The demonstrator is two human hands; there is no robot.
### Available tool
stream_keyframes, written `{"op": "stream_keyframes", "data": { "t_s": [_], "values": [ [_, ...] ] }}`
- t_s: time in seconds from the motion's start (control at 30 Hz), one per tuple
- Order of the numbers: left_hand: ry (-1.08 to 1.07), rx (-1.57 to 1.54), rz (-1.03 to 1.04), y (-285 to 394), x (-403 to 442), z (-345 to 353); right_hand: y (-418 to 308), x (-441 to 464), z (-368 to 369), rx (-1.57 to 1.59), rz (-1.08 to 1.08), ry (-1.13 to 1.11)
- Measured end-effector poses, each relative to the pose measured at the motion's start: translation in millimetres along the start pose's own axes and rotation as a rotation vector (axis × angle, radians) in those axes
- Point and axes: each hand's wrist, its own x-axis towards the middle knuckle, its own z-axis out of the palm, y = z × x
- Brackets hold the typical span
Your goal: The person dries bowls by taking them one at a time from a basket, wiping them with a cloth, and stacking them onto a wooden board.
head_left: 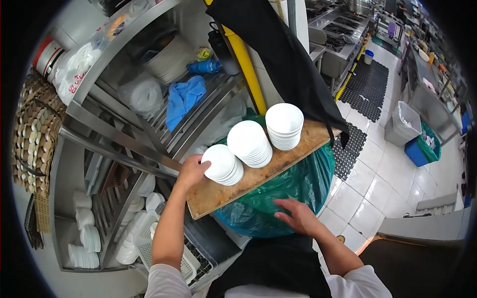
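Three stacks of white bowls stand in a row on a wooden board (253, 186). My left hand (194, 171) has its fingers at the rim of the left stack (222, 164), thumb on top and the other fingers partly hidden behind. The middle stack (249, 144) and the right stack (284, 126) have no hand on them. Below the board's front edge, my right hand (295, 214) hovers with fingers apart and nothing in it, over a green plastic bag (278, 193) that lines a round bin under the board.
Metal shelves (124, 144) on the left hold a blue cloth (184, 99), plates and dishes. Egg trays (37, 134) are stacked at the far left. A black cloth (283, 59) hangs behind the board. Right of it are a tiled floor, black mats (365, 89) and bins (403, 124).
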Motion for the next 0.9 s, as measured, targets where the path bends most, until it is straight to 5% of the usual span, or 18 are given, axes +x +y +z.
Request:
{"op": "stream_keyframes", "data": {
  "t_s": [0.27,0.43,0.67,0.9],
  "values": [
    [-0.194,-0.451,-0.118,-32,15,19,-6,12,8,-0.013,0.061,0.038],
    [-0.312,-0.709,-0.209,-38,15,29,-23,47,33,0.456,0.186,0.058],
    [-0.288,-0.732,-0.147,-40,13,30,-51,116,83,0.778,0.234,0.052],
    [-0.167,-0.693,-0.164,-40,-5,34,-38,139,84,0.663,0.206,0.005]
  ]
}}
